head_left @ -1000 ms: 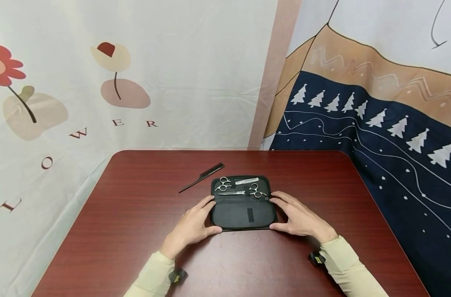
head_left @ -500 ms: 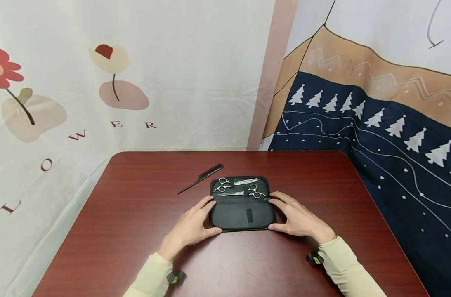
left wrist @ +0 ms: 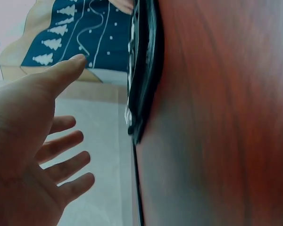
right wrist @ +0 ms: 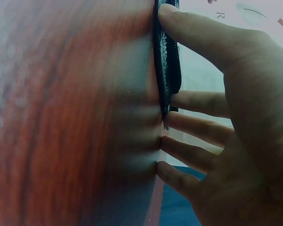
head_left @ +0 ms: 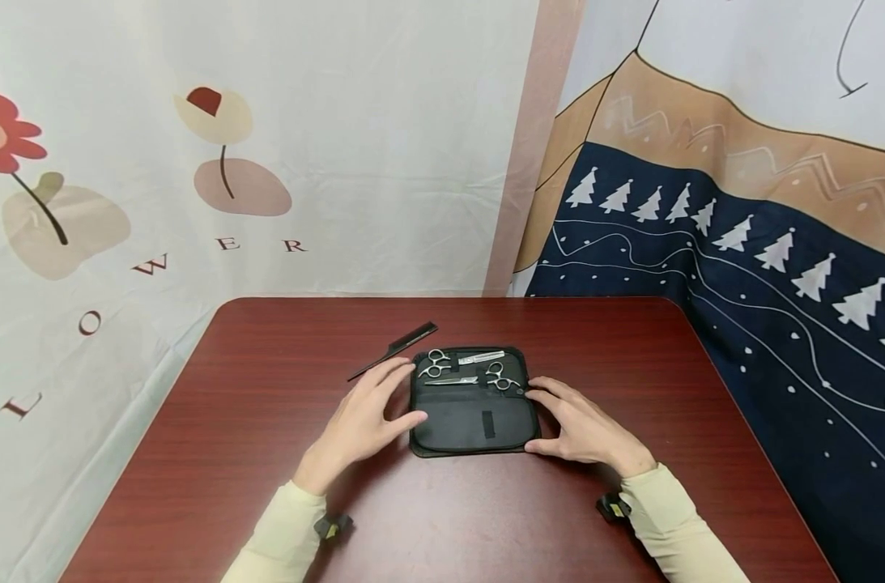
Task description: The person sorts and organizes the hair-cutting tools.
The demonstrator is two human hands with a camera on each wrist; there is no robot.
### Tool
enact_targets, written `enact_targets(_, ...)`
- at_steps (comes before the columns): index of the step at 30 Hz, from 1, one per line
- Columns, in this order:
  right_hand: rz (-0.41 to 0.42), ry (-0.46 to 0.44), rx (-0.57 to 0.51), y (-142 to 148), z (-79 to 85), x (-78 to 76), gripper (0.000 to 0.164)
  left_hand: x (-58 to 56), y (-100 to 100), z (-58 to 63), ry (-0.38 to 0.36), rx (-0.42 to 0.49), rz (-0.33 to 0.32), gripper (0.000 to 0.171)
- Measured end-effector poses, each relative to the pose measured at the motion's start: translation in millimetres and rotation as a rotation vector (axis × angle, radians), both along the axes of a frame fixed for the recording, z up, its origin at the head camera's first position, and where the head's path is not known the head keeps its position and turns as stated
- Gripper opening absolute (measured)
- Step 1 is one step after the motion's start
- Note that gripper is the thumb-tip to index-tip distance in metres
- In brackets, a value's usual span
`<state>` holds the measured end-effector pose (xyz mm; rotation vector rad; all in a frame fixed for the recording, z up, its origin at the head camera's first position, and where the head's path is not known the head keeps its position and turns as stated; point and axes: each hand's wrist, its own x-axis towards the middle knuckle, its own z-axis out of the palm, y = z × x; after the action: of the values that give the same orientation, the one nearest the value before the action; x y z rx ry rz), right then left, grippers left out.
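A black zip case lies unfolded on the table, with two pairs of hairdressing scissors strapped in its far half. The thinning scissors are uppermost, and the plain scissors lie below them. My left hand hovers at the case's left side, fingers extended; the left wrist view shows a gap between its thumb and the case edge. On the other side my right hand touches the case's right edge with straight, spread fingers, its thumb resting at the near corner.
A black tail comb lies slantwise behind the case, its thin tail running toward my left fingers. The reddish-brown table has rounded far corners, and printed curtains hang behind it.
My left hand has let go of the case's left edge and moved up and left, its thumb coming off the near corner. The right hand and the case have stayed put.
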<state>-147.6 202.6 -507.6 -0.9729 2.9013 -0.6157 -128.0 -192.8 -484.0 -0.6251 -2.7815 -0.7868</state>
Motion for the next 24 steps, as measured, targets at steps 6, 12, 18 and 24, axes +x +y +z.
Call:
enact_targets(6, -0.01, -0.006, -0.001, 0.5, 0.7, 0.2, 0.076, -19.7, -18.3, -4.8, 0.043, -0.005, 0.038, 0.078)
enact_targets(12, -0.015, -0.018, -0.004, 0.5, -0.7, -0.1, 0.076, -37.3, -36.6, -16.2, -0.025, -0.038, 0.09, 0.071)
enact_targets(18, -0.02, -0.02, 0.0, 0.6, -1.6, -0.4, 0.076, -51.3, -46.8, -22.6, -0.038, -0.096, 0.102, 0.058)
enact_targets(24, -0.022, -0.024, 0.006, 1.1, -1.7, -0.3, 0.077, -64.5, -48.3, -21.8, -0.1, -0.171, 0.111, 0.049)
